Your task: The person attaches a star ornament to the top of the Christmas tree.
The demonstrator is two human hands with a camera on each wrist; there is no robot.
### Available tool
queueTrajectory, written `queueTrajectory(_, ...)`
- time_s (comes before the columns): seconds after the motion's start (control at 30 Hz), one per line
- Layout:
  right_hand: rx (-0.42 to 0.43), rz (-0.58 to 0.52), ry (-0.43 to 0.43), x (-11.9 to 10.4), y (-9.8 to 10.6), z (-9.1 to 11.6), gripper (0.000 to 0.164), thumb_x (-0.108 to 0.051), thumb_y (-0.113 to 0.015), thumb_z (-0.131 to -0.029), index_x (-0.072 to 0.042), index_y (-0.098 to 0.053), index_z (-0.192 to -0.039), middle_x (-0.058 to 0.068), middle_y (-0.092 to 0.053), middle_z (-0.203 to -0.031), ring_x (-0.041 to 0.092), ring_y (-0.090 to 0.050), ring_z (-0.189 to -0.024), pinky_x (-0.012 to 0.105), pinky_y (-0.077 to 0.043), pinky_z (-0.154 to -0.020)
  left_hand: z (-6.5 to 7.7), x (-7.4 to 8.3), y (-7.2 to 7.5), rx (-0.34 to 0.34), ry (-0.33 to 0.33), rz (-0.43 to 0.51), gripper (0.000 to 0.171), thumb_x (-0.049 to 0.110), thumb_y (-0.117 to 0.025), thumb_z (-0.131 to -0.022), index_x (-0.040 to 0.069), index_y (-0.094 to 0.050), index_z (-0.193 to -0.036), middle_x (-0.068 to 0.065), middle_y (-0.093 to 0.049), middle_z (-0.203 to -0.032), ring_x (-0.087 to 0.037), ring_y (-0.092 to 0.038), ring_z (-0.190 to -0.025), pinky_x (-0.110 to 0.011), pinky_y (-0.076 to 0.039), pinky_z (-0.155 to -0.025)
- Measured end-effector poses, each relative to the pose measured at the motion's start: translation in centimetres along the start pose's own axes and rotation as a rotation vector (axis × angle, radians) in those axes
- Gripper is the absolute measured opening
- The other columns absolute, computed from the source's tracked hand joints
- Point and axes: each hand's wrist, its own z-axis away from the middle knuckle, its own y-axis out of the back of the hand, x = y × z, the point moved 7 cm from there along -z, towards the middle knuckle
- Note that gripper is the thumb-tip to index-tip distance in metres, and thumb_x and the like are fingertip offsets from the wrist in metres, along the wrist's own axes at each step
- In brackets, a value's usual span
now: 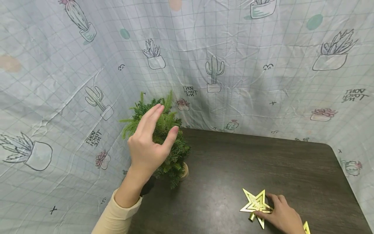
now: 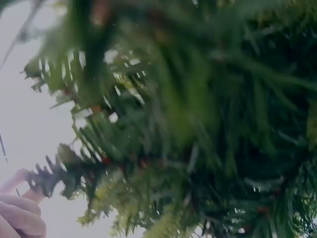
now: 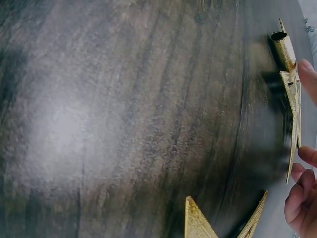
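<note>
Right hand (image 1: 284,213) on gold star (image 1: 257,204)
Thumb and fingers pinch it on or just above the dark table (image 1: 222,162) — left hand (image 1: 147,149), thumb spread wide, holds nothing beside 1 green tree (image 1: 178,152).

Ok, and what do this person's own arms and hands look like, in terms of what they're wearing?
Both the left hand and right hand are bare, with no gloves visible. The left arm has a cream long sleeve, and a black object shows partly at that wrist. No right sleeve is in view.
</note>
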Motion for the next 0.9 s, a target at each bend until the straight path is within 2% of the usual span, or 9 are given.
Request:
queueTrajectory(0.1, -0.021, 0.003, -0.016, -0.1, -0.2, -0.1, 0.122, -0.092, -0.068, -0.065, 0.001, -0.053, -0.143, 0.024, -0.053, -0.121, 0.038, -0.067, -0.085, 0.059, -0.052, -0.064, -0.2, -0.7, 0.3, 0.021, 0.026, 0.004, 0.054, 0.043, -0.070, -0.095, 0.007, -0.069, -0.134, -0.004, -0.069, -0.134, -0.024, -0.071, -0.113, -0.039, -0.050, -0.048)
queueTrajectory(0.17, -0.032, 0.005, -0.024, -0.1, -0.3, -0.1, 0.124, -0.093, -0.068, -0.065, 0.002, -0.052, -0.143, 0.025, -0.053, -0.121, 0.039, -0.067, -0.085, 0.059, -0.052, -0.064, -0.4, -1.2, 0.5, 0.034, 0.048, 0.007, 0.054, 0.042, -0.071, -0.094, 0.006, -0.070, -0.134, -0.004, -0.069, -0.134, -0.022, -0.069, -0.117, -0.044, -0.054, -0.055)
queueTrajectory(0.37, -0.055, 0.014, -0.040, -0.2, -0.6, -0.1, 0.124, -0.092, -0.068, -0.064, 0.004, -0.053, -0.141, 0.025, -0.052, -0.119, 0.040, -0.066, -0.084, 0.059, -0.052, -0.063, -0.5, -2.9, 0.6, 0.028, 0.132, 0.024, 0.054, 0.044, -0.070, -0.094, 0.008, -0.070, -0.134, -0.002, -0.070, -0.132, -0.021, -0.068, -0.118, -0.048, -0.057, -0.069)
queueTrajectory(0.47, -0.053, 0.018, -0.043, -0.3, -0.7, 0.0, 0.124, -0.093, -0.068, -0.064, 0.004, -0.054, -0.140, 0.025, -0.052, -0.118, 0.040, -0.066, -0.084, 0.059, -0.051, -0.063, -0.4, -3.6, 0.5, -0.001, 0.182, 0.029, 0.055, 0.047, -0.069, -0.095, 0.010, -0.070, -0.136, 0.000, -0.071, -0.131, -0.016, -0.068, -0.085, -0.041, -0.050, -0.060)
queueTrajectory(0.57, -0.041, 0.019, -0.035, -0.3, -0.7, 0.1, 0.124, -0.093, -0.068, -0.063, 0.004, -0.054, -0.139, 0.025, -0.052, -0.118, 0.038, -0.066, -0.082, 0.058, -0.051, -0.062, -0.3, -4.2, 0.3, -0.028, 0.225, 0.032, 0.054, 0.046, -0.069, -0.095, 0.013, -0.070, -0.137, 0.004, -0.071, -0.129, -0.013, -0.045, -0.057, -0.033, -0.034, -0.050)
queueTrajectory(0.6, -0.036, 0.018, -0.034, -0.3, -0.6, 0.2, 0.123, -0.093, -0.068, -0.063, 0.003, -0.055, -0.139, 0.024, -0.052, -0.119, 0.037, -0.066, -0.081, 0.058, -0.052, -0.062, -0.2, -4.4, 0.2, -0.036, 0.239, 0.031, 0.053, 0.046, -0.069, -0.095, 0.014, -0.069, -0.137, 0.006, -0.072, -0.128, -0.013, -0.036, -0.052, -0.032, -0.030, -0.048)
queueTrajectory(0.63, -0.033, 0.017, -0.032, -0.3, -0.6, 0.2, 0.123, -0.093, -0.069, -0.063, 0.003, -0.055, -0.139, 0.024, -0.052, -0.119, 0.037, -0.066, -0.081, 0.057, -0.051, -0.062, -0.1, -4.6, 0.2, -0.045, 0.253, 0.032, 0.052, 0.046, -0.070, -0.095, 0.016, -0.069, -0.138, 0.007, -0.072, -0.127, -0.012, -0.034, -0.050, -0.031, -0.028, -0.047)
queueTrajectory(0.77, -0.040, 0.015, -0.035, -0.5, -0.7, 0.3, 0.122, -0.092, -0.069, -0.063, 0.003, -0.055, -0.139, 0.024, -0.052, -0.119, 0.036, -0.066, -0.081, 0.057, -0.052, -0.062, 0.1, -5.5, -0.2, -0.089, 0.302, 0.026, 0.052, 0.048, -0.070, -0.096, 0.019, -0.069, -0.139, 0.010, -0.073, -0.124, -0.012, -0.030, -0.045, -0.029, -0.025, -0.045)
queueTrajectory(0.9, -0.052, 0.015, -0.044, -0.6, -0.6, 0.3, 0.122, -0.092, -0.070, -0.063, 0.003, -0.056, -0.138, 0.023, -0.052, -0.118, 0.035, -0.066, -0.081, 0.057, -0.052, -0.062, 0.3, -6.2, -0.5, -0.121, 0.349, 0.045, 0.051, 0.049, -0.071, -0.095, 0.019, -0.070, -0.137, 0.006, -0.076, -0.118, -0.011, -0.029, -0.043, -0.029, -0.026, -0.044)
